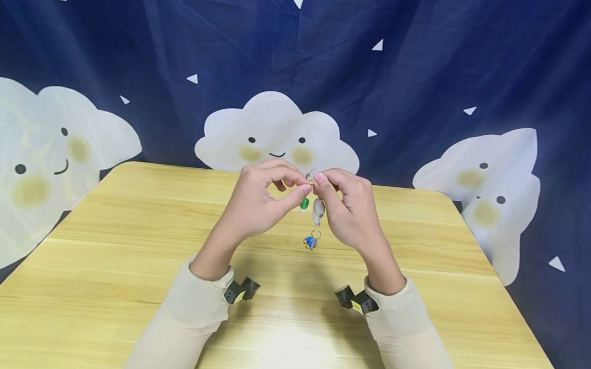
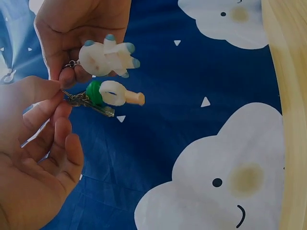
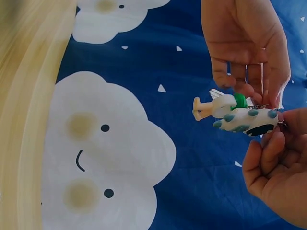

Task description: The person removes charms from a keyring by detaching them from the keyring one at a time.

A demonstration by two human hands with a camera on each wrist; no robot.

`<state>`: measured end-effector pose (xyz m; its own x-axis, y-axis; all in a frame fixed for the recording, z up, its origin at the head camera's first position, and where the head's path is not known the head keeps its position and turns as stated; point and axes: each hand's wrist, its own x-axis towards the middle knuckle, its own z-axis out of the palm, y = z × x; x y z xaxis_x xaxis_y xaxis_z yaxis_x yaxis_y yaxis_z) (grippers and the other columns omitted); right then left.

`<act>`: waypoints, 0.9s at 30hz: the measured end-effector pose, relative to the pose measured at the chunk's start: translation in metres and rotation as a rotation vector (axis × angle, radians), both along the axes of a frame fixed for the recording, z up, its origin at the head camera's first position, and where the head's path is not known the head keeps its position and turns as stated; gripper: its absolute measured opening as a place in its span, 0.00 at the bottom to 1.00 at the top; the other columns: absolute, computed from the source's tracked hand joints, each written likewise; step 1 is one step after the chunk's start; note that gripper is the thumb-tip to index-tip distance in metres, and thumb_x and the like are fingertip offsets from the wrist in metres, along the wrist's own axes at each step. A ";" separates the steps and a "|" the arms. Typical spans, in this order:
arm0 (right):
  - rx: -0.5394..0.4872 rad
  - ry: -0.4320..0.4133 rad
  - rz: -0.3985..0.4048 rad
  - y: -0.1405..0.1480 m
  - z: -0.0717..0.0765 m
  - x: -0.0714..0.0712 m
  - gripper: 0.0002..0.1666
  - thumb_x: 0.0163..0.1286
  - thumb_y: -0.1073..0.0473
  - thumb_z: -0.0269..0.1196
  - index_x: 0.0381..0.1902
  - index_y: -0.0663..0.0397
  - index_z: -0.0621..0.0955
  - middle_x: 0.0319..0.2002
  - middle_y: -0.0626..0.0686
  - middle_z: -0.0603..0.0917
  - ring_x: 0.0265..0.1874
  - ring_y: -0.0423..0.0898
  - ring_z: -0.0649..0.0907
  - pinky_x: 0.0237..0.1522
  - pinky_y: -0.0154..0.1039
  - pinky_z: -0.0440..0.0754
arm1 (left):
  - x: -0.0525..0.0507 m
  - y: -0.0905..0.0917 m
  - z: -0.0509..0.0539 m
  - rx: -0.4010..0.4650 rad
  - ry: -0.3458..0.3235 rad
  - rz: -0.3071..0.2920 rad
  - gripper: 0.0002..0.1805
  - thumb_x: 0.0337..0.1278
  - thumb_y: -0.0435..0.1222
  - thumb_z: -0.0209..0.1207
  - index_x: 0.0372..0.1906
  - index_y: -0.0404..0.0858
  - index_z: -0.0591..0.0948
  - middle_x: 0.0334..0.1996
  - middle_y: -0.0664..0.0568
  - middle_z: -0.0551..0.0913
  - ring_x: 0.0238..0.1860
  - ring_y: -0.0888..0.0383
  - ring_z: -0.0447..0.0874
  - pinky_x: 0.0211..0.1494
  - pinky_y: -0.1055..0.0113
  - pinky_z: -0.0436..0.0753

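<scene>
Above the table, my left hand (image 1: 260,202) and right hand (image 1: 352,210) meet fingertip to fingertip at a metal key ring (image 1: 314,174). Thumb and forefinger of the left pinch it on one side, and the right pinches it on the other. From it hangs a white figure charm with blue-grey knobs (image 2: 98,60). Beside that dangles a green, white and tan figure charm (image 2: 112,93), along with a key-like metal piece (image 2: 109,111). Fingers partly hide the fastening. Below the hands, a small blue figure charm (image 1: 310,242) with its own ring (image 1: 315,234) appears to lie on the table.
The light wooden table (image 1: 122,287) has rounded far corners. A dark blue curtain (image 1: 242,44) with white clouds and triangles hangs behind it. Black wrist cameras (image 1: 241,290) sit on both beige sleeves (image 1: 190,317).
</scene>
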<state>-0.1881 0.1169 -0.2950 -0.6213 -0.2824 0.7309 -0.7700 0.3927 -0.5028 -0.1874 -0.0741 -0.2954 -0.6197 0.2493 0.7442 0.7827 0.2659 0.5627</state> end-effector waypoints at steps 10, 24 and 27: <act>-0.002 0.009 -0.006 0.001 0.000 -0.002 0.17 0.79 0.60 0.56 0.27 0.57 0.82 0.21 0.49 0.78 0.22 0.40 0.78 0.29 0.38 0.74 | -0.002 -0.001 0.000 -0.003 0.077 -0.037 0.03 0.59 0.30 0.69 0.32 0.40 0.89 0.35 0.55 0.87 0.37 0.55 0.78 0.38 0.64 0.79; 0.000 0.030 0.054 0.000 0.002 0.002 0.16 0.78 0.63 0.56 0.26 0.56 0.80 0.19 0.45 0.76 0.21 0.40 0.76 0.27 0.37 0.72 | -0.003 -0.001 -0.003 0.015 0.062 0.015 0.08 0.59 0.29 0.61 0.25 0.39 0.82 0.28 0.55 0.83 0.32 0.62 0.77 0.34 0.62 0.81; 0.004 0.059 0.056 0.000 0.001 0.002 0.15 0.77 0.63 0.56 0.27 0.57 0.80 0.19 0.45 0.77 0.23 0.40 0.77 0.29 0.36 0.73 | -0.003 -0.001 -0.003 0.011 0.079 0.035 0.10 0.63 0.31 0.63 0.25 0.38 0.85 0.28 0.55 0.84 0.32 0.61 0.78 0.34 0.61 0.81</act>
